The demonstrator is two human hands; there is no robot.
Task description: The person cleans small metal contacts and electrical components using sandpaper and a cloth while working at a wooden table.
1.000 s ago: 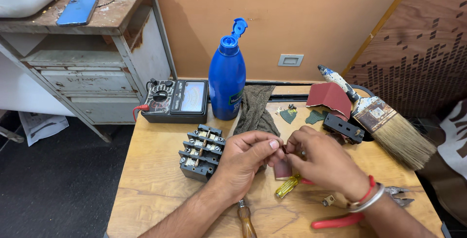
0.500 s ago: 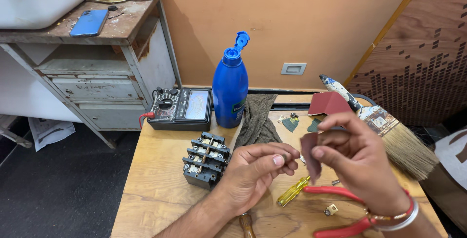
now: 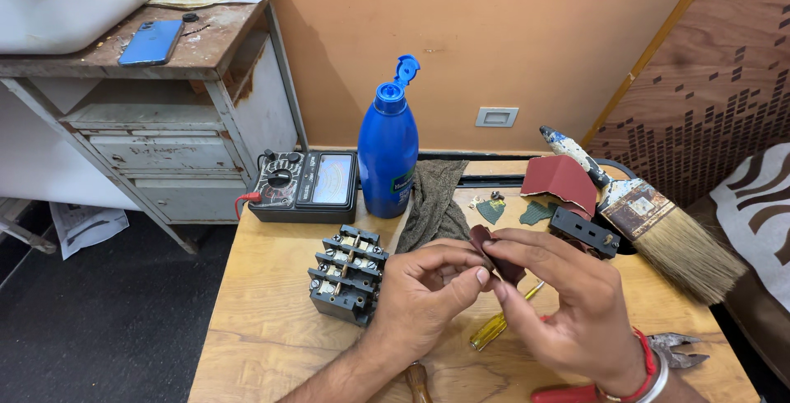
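Note:
My left hand [image 3: 424,296] and my right hand [image 3: 559,304] meet over the wooden table [image 3: 263,337]. Between the fingertips of both sits a small dark red piece of sandpaper [image 3: 494,256]; the left fingers pinch something tiny against it that I cannot make out. A black electrical contactor block [image 3: 347,274] with metal terminals stands just left of my left hand. Under my hands lies a yellow-handled screwdriver [image 3: 494,329].
A blue bottle [image 3: 388,152] with its flip cap open, an analog multimeter [image 3: 303,182], a grey rag [image 3: 434,197], a larger red sandpaper sheet [image 3: 561,179], a black part [image 3: 584,230], a paint brush [image 3: 658,222] and red-handled pliers [image 3: 658,354] lie around. A worn metal cabinet [image 3: 164,123] with a phone [image 3: 150,41] stands left.
My right hand had lifted the sandpaper piece away to the right; it is now back against my left fingers. The view has shifted slightly.

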